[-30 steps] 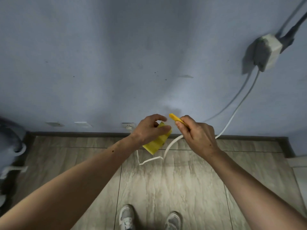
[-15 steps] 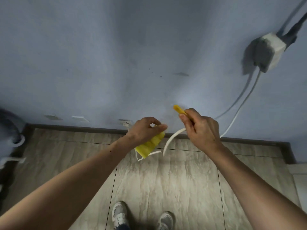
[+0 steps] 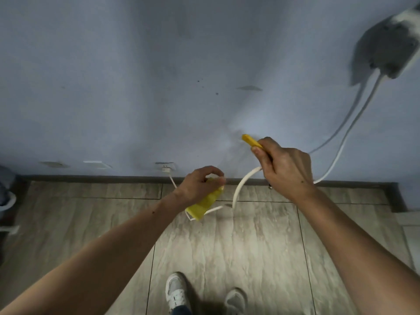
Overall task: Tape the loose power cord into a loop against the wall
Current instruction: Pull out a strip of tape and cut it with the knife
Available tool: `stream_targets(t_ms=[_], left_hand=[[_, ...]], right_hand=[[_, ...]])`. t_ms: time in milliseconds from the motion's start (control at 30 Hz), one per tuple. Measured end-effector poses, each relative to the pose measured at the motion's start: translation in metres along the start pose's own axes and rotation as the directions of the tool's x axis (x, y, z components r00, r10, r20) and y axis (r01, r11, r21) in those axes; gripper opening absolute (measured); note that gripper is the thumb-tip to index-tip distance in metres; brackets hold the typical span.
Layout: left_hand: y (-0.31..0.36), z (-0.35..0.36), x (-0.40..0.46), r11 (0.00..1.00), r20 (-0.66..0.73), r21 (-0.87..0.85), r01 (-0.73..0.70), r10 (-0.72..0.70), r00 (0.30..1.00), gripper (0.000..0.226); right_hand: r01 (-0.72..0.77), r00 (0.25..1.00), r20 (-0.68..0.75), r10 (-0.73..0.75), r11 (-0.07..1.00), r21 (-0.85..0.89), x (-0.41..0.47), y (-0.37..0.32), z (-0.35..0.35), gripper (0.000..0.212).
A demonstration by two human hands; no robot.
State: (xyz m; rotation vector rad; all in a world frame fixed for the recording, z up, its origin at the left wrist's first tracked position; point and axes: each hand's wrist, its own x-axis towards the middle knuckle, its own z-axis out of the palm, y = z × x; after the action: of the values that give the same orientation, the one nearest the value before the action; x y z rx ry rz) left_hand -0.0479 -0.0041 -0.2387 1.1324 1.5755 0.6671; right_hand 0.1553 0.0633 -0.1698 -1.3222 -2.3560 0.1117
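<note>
step: stick tape strip | right hand (image 3: 286, 165) pinches short yellow tape strip (image 3: 251, 141) plus white power cord (image 3: 242, 186), near blue wall (image 3: 159, 87) | left hand (image 3: 200, 184) grips yellow tape roll (image 3: 204, 204) | advice: keep strip flat, press across cord firmly

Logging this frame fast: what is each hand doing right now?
Left hand: grips the yellow tape roll.
Right hand: pinches a yellow tape strip and holds the white power cord.
</note>
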Motion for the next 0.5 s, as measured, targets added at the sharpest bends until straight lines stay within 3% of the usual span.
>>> stream_targets(t_ms=[200, 300, 400, 500], left_hand=[[-0.043, 0.025, 0.005, 0.954, 0.154, -0.300, 0.003, 0.045, 0.987, 0.041], [-0.065, 0.047, 0.019, 0.967, 0.124, -0.250, 0.043, -0.012, 0.992, 0.037], [-0.091, 0.069, 0.038, 0.993, 0.024, -0.087, 0.078, -0.076, 0.997, 0.026], [-0.127, 0.093, 0.054, 0.993, 0.058, -0.086, 0.085, -0.080, 0.995, 0.024]], right_hand=[[0.016, 0.999, 0.037, -0.014, 0.998, -0.054, -0.010, 0.021, 0.030, 0.039], [0.042, 0.997, 0.062, -0.037, 0.997, -0.068, -0.016, 0.036, 0.048, 0.040], [0.057, 0.997, 0.058, -0.054, 0.996, -0.062, -0.028, 0.051, 0.071, 0.041], [0.084, 0.993, 0.083, -0.079, 0.995, -0.056, -0.042, 0.067, 0.103, 0.043]])
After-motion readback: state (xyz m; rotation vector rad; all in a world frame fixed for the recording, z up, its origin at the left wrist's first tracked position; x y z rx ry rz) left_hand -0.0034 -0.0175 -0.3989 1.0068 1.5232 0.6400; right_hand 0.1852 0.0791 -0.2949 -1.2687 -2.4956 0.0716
